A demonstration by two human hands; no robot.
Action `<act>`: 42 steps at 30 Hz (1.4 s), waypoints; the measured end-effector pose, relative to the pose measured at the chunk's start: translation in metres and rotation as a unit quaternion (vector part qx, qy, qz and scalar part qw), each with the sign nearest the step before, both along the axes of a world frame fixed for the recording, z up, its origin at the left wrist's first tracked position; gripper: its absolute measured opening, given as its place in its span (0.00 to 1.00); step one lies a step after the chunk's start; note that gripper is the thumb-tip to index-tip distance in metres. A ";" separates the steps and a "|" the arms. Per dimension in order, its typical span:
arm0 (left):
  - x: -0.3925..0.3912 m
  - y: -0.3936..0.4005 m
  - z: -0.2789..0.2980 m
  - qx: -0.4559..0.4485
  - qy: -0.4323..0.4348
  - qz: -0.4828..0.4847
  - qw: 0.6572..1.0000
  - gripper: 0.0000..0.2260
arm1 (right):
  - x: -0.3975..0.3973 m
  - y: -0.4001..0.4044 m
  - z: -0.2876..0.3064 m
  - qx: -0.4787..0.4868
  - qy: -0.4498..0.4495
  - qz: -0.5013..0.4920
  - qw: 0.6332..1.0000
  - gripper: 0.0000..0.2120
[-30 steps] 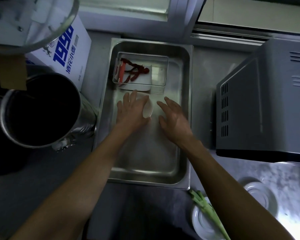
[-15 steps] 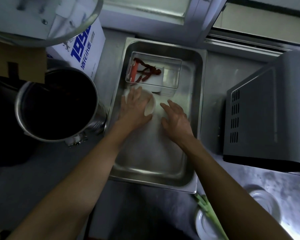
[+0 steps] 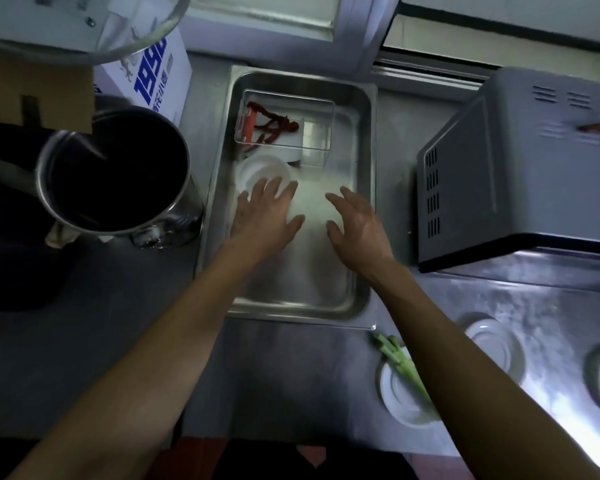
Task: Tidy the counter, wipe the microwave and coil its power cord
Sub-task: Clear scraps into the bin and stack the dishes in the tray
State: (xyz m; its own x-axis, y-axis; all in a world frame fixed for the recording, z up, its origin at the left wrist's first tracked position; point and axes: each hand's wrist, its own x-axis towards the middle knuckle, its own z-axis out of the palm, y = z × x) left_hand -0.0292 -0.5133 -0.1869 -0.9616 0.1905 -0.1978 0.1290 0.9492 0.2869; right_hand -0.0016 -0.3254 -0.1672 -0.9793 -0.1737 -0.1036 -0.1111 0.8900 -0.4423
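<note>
Steel all round: a deep steel tray (image 3: 362,202) sits on the bench (image 3: 284,368), and both my hands are inside it. My left hand (image 3: 267,216) lies flat, fingers straight, its grip released, fingertips on the rim of a small white dish (image 3: 260,169). My right hand (image 3: 359,223) hovers spread beside it, grasping nothing. Behind the dish, a clear plastic box (image 3: 286,123) holds red strips. The grey microwave (image 3: 520,174) stands just right of the tray. Left of the tray is a big dark metal pot (image 3: 118,174), with a white carton (image 3: 153,77) behind it. Nearer me, a white plate (image 3: 400,396) carries green stalks (image 3: 400,358); two more saucers (image 3: 496,348) lie right of it.
</note>
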 end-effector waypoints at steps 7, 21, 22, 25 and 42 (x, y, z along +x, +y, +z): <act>0.048 0.037 0.021 -0.026 0.024 -0.043 0.998 0.30 | 0.062 0.035 0.024 -0.016 0.030 -0.034 0.999 0.23; 0.206 0.210 0.067 -0.062 0.055 -0.157 0.984 0.30 | 0.252 0.221 0.045 0.020 0.031 -0.127 0.991 0.22; 0.218 0.227 0.070 -0.061 0.057 -0.166 0.983 0.30 | 0.269 0.237 0.047 0.026 0.031 -0.138 0.990 0.21; 0.254 0.279 0.079 -0.056 0.062 -0.195 0.977 0.31 | 0.317 0.285 0.055 0.023 0.023 -0.167 0.985 0.23; 0.353 0.539 0.101 -0.006 0.075 -0.422 0.904 0.29 | 0.498 0.485 0.069 0.015 0.004 -0.422 0.907 0.25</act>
State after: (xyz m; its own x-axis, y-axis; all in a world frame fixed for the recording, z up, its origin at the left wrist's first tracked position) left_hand 0.3241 0.0252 -0.0859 -0.4911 0.8669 -0.0854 0.8447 0.4978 0.1964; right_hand 0.4963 0.1597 -0.0983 -0.7630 0.6403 -0.0889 0.6121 0.6713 -0.4179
